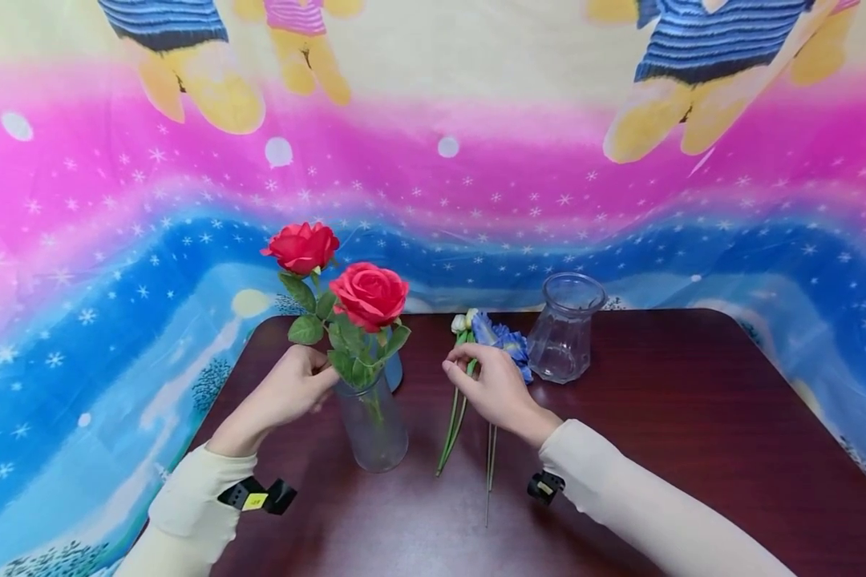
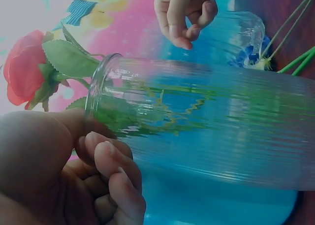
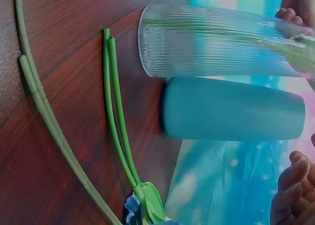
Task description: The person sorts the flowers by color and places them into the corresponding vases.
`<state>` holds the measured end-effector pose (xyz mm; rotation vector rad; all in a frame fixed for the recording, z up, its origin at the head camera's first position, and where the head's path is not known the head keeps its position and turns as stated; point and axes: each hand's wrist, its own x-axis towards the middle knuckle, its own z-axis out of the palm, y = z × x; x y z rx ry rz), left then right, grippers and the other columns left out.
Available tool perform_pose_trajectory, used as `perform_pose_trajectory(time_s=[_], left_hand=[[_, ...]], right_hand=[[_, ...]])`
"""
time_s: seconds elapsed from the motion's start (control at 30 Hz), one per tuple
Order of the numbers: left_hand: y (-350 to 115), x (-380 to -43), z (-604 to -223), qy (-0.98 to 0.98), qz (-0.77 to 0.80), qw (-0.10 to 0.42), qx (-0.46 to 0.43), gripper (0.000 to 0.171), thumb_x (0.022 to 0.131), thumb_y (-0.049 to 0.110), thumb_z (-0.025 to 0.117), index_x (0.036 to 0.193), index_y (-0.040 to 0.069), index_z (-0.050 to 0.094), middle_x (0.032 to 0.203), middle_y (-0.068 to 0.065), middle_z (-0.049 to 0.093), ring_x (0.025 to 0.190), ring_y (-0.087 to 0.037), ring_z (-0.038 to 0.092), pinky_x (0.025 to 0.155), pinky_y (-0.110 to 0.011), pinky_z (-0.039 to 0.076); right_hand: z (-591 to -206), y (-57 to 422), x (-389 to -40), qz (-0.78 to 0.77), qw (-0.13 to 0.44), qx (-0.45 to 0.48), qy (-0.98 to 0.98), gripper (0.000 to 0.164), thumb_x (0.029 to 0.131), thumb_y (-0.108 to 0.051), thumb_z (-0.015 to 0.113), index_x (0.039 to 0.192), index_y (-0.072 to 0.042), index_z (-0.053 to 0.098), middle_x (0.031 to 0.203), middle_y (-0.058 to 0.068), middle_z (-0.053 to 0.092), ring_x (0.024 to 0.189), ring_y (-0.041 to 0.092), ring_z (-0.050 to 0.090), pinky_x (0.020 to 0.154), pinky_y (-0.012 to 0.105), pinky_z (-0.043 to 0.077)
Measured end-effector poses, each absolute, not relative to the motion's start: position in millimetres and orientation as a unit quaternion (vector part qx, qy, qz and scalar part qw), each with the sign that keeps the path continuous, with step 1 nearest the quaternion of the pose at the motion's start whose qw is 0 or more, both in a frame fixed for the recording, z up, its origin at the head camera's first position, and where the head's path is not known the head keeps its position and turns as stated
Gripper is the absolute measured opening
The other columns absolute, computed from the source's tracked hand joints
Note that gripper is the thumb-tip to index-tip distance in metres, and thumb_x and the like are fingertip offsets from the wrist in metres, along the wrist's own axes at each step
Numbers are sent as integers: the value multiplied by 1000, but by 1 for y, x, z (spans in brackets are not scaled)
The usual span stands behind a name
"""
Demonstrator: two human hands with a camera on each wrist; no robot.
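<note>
Two red roses (image 1: 370, 295) with green leaves stand in a clear ribbed glass vase (image 1: 375, 437), upright on the table. My left hand (image 1: 297, 391) is at the vase's rim, thumb and curled fingers pinching the edge (image 2: 96, 94) below the leaves; the leaves partly hide the contact in the head view. My right hand (image 1: 492, 385) hovers over the lying flowers, fingers loosely bent, holding nothing. Under it lie blue flowers (image 1: 505, 340) with thin stems and white-tipped flowers (image 1: 462, 322) with bright green stems (image 3: 118, 112).
A blue cylindrical vase (image 3: 234, 109) stands close behind the ribbed one. Another clear glass vase (image 1: 563, 344), faceted with a flared rim, stands to the right of the lying flowers. The dark wooden table (image 1: 678, 433) ends at a patterned cloth backdrop (image 1: 433, 184).
</note>
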<state>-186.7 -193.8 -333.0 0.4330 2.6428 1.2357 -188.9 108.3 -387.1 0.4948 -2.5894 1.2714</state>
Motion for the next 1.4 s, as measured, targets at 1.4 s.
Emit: perform_pose_trajectory(time_s=[1.4], left_hand=[[-267,-220,-311,907,415,-58,49,41,100,14,45,65,-2,61,49,7,57,50,-11,57,51,-28,41]], right_hand=[[-413,169,-190,380,102,119,-912,12,97,-24,66,99,-17,76,86,-2,74,55,12,52,53,27,43]])
